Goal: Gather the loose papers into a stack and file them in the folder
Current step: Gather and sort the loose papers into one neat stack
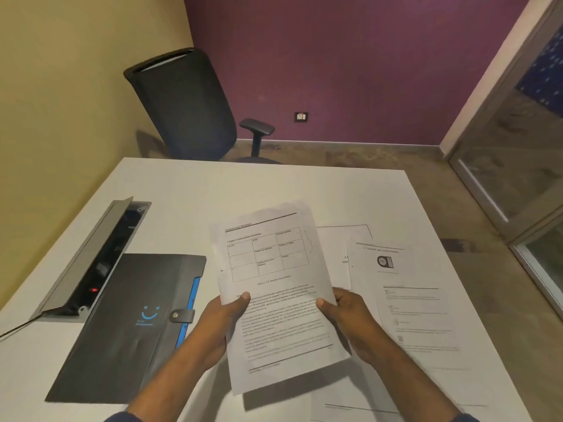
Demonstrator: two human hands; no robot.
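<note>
A printed sheet with a table on it (274,287) is held up above the white table (213,190). My left hand (225,318) grips its left edge, thumb on top. My right hand (347,318) grips its right edge the same way. Whether more sheets lie under the top one I cannot tell. A black folder (131,324) with a blue smiley and a snap strap lies closed to the left of my hands. Loose papers lie flat on the right: one with a small logo (408,300), another partly under it (338,248), and one near the front edge (350,406).
An open grey cable box (94,260) with a red light is sunk into the table's left side. A black office chair (185,105) stands beyond the far edge. The table's right edge drops to the floor, with a glass partition (518,166) further right.
</note>
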